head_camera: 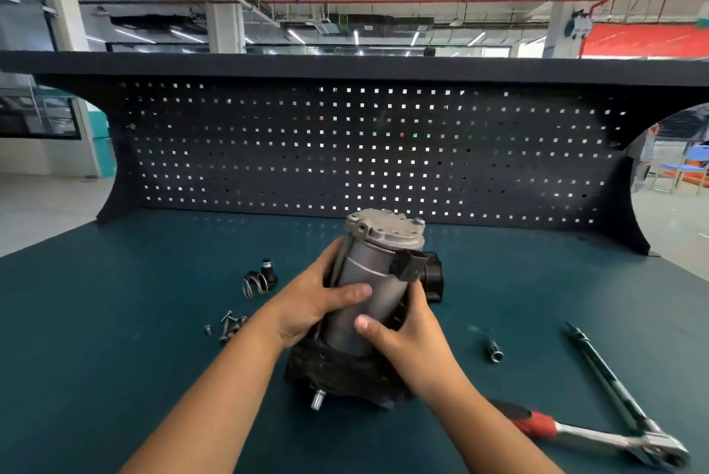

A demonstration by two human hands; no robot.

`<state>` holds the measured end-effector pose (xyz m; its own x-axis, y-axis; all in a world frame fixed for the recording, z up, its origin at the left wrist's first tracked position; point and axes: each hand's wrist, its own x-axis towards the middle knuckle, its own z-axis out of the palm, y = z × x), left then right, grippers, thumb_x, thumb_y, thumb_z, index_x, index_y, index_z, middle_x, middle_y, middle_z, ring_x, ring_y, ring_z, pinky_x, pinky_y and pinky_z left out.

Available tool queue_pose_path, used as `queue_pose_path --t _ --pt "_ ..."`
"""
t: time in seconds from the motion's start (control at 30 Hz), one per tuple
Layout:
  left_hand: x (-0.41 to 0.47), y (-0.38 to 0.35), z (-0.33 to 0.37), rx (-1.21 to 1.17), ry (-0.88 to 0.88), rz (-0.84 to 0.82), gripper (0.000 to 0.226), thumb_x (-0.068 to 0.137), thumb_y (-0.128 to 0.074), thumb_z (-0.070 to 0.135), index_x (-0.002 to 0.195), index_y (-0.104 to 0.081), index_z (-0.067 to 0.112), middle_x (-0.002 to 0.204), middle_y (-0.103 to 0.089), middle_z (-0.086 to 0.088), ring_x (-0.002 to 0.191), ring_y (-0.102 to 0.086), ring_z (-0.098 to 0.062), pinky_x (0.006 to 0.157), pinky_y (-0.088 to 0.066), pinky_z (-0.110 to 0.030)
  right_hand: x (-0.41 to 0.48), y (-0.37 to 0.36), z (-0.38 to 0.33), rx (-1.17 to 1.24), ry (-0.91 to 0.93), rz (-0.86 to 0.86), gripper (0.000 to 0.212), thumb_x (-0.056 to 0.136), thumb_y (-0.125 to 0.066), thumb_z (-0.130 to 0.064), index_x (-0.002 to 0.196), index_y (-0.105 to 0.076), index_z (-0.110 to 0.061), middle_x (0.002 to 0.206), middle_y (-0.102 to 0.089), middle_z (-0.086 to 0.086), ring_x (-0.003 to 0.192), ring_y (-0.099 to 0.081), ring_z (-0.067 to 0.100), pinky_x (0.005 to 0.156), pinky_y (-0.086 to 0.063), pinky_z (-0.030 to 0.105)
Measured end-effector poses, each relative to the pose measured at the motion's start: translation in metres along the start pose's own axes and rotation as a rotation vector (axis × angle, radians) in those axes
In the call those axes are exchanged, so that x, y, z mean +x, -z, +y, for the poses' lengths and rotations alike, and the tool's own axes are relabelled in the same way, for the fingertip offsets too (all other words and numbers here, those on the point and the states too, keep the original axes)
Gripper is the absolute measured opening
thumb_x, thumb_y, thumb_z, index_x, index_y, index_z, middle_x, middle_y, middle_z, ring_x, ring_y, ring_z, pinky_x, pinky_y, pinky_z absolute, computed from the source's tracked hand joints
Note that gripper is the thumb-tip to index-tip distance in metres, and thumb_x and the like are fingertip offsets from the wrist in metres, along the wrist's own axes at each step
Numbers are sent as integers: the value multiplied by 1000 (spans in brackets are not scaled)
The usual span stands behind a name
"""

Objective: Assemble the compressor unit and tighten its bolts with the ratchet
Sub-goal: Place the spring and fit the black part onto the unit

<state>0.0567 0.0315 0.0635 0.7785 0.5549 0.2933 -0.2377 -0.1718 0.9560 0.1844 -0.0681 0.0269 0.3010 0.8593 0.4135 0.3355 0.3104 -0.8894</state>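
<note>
I grip the upright grey metal compressor cylinder (pixel 364 266) with left hand (pixel 314 304) and right hand (pixel 406 331). The red-handled steel ratchet (pixel 583 433) lies well apart, rightward.

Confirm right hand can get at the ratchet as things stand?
Probably yes, once freed: the right hand grips the compressor; the ratchet lies in the open on its side of the bench, beside that forearm.
</note>
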Motion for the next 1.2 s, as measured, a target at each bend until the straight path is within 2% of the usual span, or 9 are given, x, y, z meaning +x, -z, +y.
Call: queue_pose_path --t 0.2,0.33,0.47,0.57,0.67,0.83,1.0,1.1,1.2 --pt "-5 37 -5 -84 -3 178 70 66 -63 69 117 -61 20 116 -67 2 111 -61 -18 89 -50 -38 2 -13 6 -9 13 47 64 59 -88 -30 107 -45 -33 101 -63 -30 96 -57 -15 72 -42 2" --pt "13 104 -36 848 232 793 29 87 -64 29 113 -62 16 113 -65 -4 111 -58 -26 85 -43 -31 -1 -14 3 -15 45 15 76 51 -80 -51 116 -42 -42 112 -58 -34 106 -53 -15 82 -40 2" --pt "21 145 -68 1440 584 590 66 87 -59 42 144 -31 25 140 -46 -5 125 -44 -29 94 -41 -44 0 -15 3 -25 64 -10 79 56 -79 -52 121 -36 -53 120 -54 -34 112 -50 -13 88 -40 4" --pt "30 151 -82 1539 595 556 50 89 -58 42 131 -44 19 126 -58 -5 115 -52 -27 85 -44 -39 0 -14 4 -43 65 -15 78 55 -79 -53 120 -35 -53 118 -53 -37 110 -50 -16 84 -38 0" --pt "36 146 -81 1474 491 645 30 85 -66 28 105 -59 7 107 -65 -13 99 -58 -30 78 -49 -36 -2 -12 9 -22 50 -22 77 55 -80 -51 119 -37 -49 117 -54 -37 109 -51 -16 83 -39 1" --pt "32 108 -47 735 100 916 42 79 -75 24 115 -59 11 101 -67 -2 99 -60 -24 77 -47 -30 -3 -11 7 -35 58 -27 75 57 -79 -52 118 -36 -55 118 -54 -34 111 -51 -13 85 -41 3" --pt "7 33 36 -44 -542 704 22 86 -66 14 106 -63 23 98 -69 6 103 -65 -20 86 -53 -30 -2 -13 2 -27 85 -34 76 60 -79 -48 121 -34 -55 122 -53 -33 114 -49 -12 88 -39 4" --pt "-10 -14 78 65 -841 516 11 81 -70 28 90 -65 32 94 -71 8 96 -68 -18 84 -54 -31 -1 -14 0 -20 80 -46 76 59 -78 -48 123 -36 -49 119 -53 -34 112 -50 -13 87 -40 4" --pt "-5 -40 99 293 -664 353 16 75 -76 25 84 -63 25 88 -72 9 88 -70 -15 80 -57 -33 1 -13 -2 -5 74 -65 72 59 -79 -46 119 -40 -42 114 -55 -34 107 -52 -15 81 -39 1"
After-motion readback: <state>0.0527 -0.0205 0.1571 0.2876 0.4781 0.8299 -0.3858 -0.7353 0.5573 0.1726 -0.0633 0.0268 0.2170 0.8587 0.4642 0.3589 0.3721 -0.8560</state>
